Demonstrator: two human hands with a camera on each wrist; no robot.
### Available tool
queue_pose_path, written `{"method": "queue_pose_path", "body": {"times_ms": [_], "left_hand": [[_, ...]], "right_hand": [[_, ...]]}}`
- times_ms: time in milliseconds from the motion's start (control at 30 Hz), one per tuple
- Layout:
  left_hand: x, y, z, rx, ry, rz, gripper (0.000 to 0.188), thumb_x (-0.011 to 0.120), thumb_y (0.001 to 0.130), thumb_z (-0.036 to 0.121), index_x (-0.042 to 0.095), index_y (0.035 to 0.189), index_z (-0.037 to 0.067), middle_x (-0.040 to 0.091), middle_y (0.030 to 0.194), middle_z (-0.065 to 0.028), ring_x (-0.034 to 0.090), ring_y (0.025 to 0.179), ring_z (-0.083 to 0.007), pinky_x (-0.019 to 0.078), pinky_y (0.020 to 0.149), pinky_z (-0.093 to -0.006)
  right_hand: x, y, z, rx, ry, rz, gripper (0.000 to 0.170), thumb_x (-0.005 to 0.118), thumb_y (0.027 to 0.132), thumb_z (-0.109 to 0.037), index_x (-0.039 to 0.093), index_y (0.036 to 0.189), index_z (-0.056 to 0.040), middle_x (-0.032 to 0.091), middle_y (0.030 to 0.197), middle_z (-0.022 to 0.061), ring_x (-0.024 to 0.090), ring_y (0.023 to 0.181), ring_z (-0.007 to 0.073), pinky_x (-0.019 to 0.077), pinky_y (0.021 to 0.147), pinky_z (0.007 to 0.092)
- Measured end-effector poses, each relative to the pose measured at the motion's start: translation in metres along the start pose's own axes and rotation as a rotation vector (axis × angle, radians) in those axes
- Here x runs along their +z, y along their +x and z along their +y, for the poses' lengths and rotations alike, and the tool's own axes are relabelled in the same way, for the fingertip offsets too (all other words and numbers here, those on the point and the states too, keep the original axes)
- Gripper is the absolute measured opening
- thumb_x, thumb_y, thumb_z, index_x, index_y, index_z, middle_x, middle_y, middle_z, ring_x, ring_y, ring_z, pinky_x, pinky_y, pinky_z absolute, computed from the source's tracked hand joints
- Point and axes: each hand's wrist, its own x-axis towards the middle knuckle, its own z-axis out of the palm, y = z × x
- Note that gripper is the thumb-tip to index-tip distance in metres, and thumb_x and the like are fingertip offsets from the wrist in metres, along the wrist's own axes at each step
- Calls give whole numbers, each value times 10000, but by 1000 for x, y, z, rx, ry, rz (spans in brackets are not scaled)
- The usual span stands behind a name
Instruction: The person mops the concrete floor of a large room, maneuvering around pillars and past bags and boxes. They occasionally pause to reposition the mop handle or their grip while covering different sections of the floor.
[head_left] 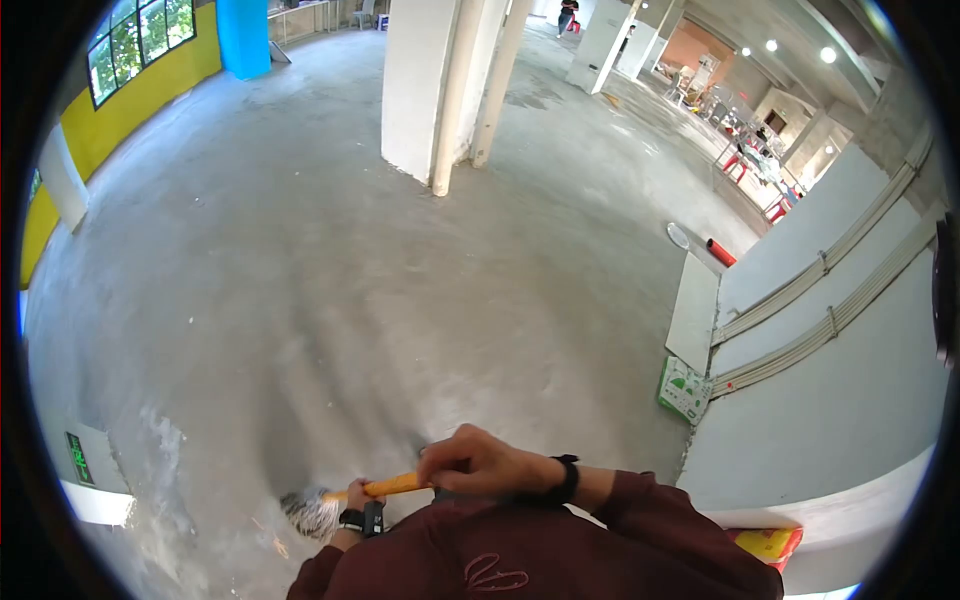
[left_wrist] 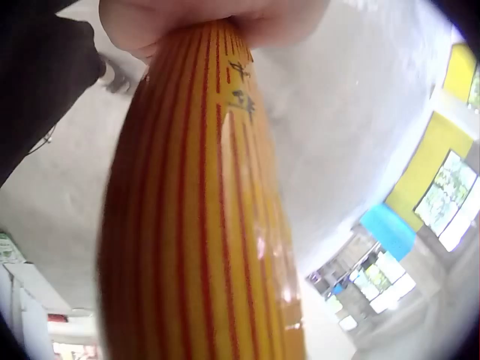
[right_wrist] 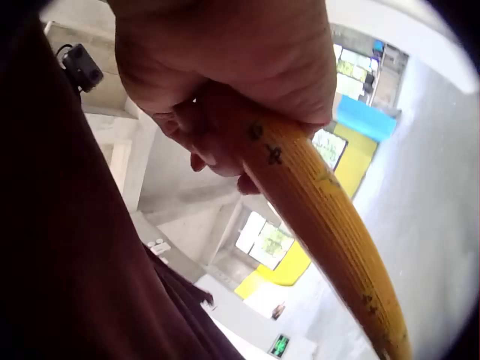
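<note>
Left hand grips striped mop handle nearer mop head; right hand grasps it farther up, spacing likely for leverage. Mop head at near-left edge of floor, contact unclear.

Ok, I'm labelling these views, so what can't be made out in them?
- Mop head: head view, too small to tell if wet.
- Left hand: left wrist view, partly cut off by the top edge.
- Handle: right wrist view, one end hidden by the right hand, the rest running past the bottom edge.
- Distant person: head view, face cut off by the top edge.
</note>
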Motion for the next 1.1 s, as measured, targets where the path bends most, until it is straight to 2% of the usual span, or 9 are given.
{"method": "queue_pose_path", "body": {"times_ms": [100, 200, 400, 500, 733, 800, 867, 933, 1100], "left_hand": [[81, 59, -9, -1, 404, -31, 145, 445, 788, 191, 473, 714, 69, 512, 684, -75, 527, 697, -221, 466, 685, -362], [226, 34, -3, -168, 327, -146, 145, 478, 792, 115, 449, 656, 72, 479, 612, -57, 522, 631, -206, 476, 630, -316], [349, 71, 17, -704, -311, -282, 228, 500, 790, 107, 390, 592, 81, 429, 532, 0, 466, 498, -111, 438, 523, -235], [391, 74, 45, -641, -269, -262, 227, 508, 783, 100, 385, 593, 84, 418, 520, 7, 449, 476, -110, 429, 505, -236], [410, 132, 162, -658, -291, -288, 230, 494, 794, 131, 384, 595, 98, 422, 533, -2, 465, 490, -132, 435, 493, -275], [401, 132, 193, -21, 307, -445, 235, 461, 826, 205, 446, 623, 88, 448, 545, -23, 474, 494, -174, 442, 497, -323], [390, 121, 235, 97, 456, -263, 275, 428, 844, 258, 518, 665, 70, 493, 574, -48, 492, 521, -211, 442, 500, -367], [329, 169, 279, -75, 178, -375, 241, 437, 838, 245, 544, 736, 55, 534, 645, -56, 512, 586, -198, 436, 533, -331], [265, 122, 373, 74, -44, -54, 120, 481, 771, 134, 480, 661, 87, 484, 615, -47, 496, 606, -202, 422, 614, -280]], "right_hand": [[-43, -2, -26, -120, -90, 22, 113, 547, 755, -35, 621, 840, -43, 515, 589, 36, 467, 492, 162, 357, 468, 283], [-61, 14, -53, -376, -203, -30, 97, 569, 763, -41, 616, 848, -37, 507, 587, 43, 498, 508, 220, 384, 474, 309], [-69, 71, -99, -639, -358, -254, 46, 568, 774, -77, 562, 808, -48, 505, 598, 49, 520, 538, 217, 409, 494, 325], [-83, 101, -97, -653, -400, -279, 50, 551, 803, -99, 551, 800, -49, 494, 591, 53, 512, 530, 226, 400, 481, 326], [-123, 206, -85, -589, -335, -203, 77, 559, 776, -54, 572, 845, -24, 506, 589, 62, 517, 522, 212, 407, 485, 302], [-144, 246, -68, -553, -291, -235, 83, 555, 789, -41, 577, 854, 6, 491, 582, 62, 507, 517, 223, 397, 475, 312], [-158, 290, -56, -447, -186, -305, 93, 552, 797, -41, 586, 868, 8, 513, 602, 70, 514, 524, 245, 409, 488, 333], [-178, 339, -41, -338, -97, -345, 91, 556, 783, -48, 600, 859, -24, 558, 628, 73, 539, 540, 255, 439, 513, 338], [-196, 450, 28, -189, 24, -300, 107, 548, 756, -17, 630, 821, -41, 575, 624, 60, 573, 550, 227, 460, 521, 320]]}}
